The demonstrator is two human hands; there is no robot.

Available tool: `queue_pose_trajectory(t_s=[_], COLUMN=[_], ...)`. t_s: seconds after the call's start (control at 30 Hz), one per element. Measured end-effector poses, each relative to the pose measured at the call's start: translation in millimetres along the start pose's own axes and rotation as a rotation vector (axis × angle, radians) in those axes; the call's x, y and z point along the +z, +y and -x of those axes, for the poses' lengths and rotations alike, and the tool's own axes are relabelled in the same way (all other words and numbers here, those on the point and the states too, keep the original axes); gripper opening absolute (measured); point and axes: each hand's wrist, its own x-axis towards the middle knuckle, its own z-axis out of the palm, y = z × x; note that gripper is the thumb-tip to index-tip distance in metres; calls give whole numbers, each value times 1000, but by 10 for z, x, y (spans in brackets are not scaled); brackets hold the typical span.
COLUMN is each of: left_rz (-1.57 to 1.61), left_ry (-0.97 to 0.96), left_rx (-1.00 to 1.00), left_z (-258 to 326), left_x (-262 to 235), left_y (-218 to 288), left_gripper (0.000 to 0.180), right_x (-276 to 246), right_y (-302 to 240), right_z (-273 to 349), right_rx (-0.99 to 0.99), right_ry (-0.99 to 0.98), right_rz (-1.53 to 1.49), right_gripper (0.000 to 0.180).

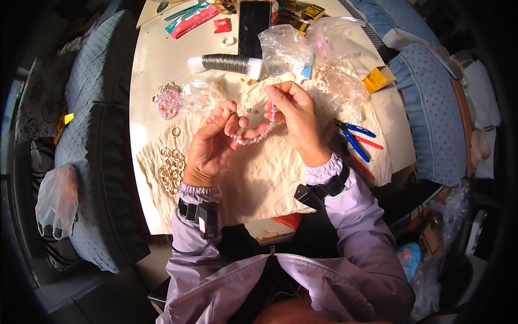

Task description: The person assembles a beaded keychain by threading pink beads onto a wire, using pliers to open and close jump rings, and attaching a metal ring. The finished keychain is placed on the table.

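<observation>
A strand of clear pinkish beads [253, 141] hangs in a curve between my two hands, above the cream cloth [259, 189]. My left hand [213, 140] pinches one end near its fingertips. Thumb and forefinger of my right hand [297, 116] are closed on the other end. Left of my left hand lie many gold-coloured rings [171, 167] in a group, with a heap of pink beaded loops [169, 101] farther back. Beside my right hand rest blue-handled pliers [356, 137] and a pair with red handles [364, 156]. A few small beads [251, 110] lie on the cloth between my hands.
A spool of dark wire [225, 63] stands behind my hands, near a phone [253, 27]. Clear plastic bags [286, 48] and a bag of rings [340, 89] sit at the back and right. A yellow box [376, 80] is near the right edge. Dotted blue padded seats [102, 156] flank the table.
</observation>
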Motion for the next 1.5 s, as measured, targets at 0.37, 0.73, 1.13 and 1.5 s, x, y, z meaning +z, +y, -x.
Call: queue_pose_trajectory(t_s=[0.37,0.73,1.13,1.5], left_rz=[-139,-95,-80,-88], left_ry=[184,165,179,187], left_rx=[161,110,86,65], left_z=[-26,-13,-14,-14], left_x=[-143,-245,-233,-217], left_y=[-67,-108,-172,-167], left_gripper=[16,22,22,25], right_x=[92,147,107,124], right_y=[11,-7,9,-34], right_z=[75,153,131,140], right_rx=[-161,-75,-49,-66], right_ry=[-201,-318,-330,-303], right_rz=[302,361,404,392], right_gripper=[11,8,9,12])
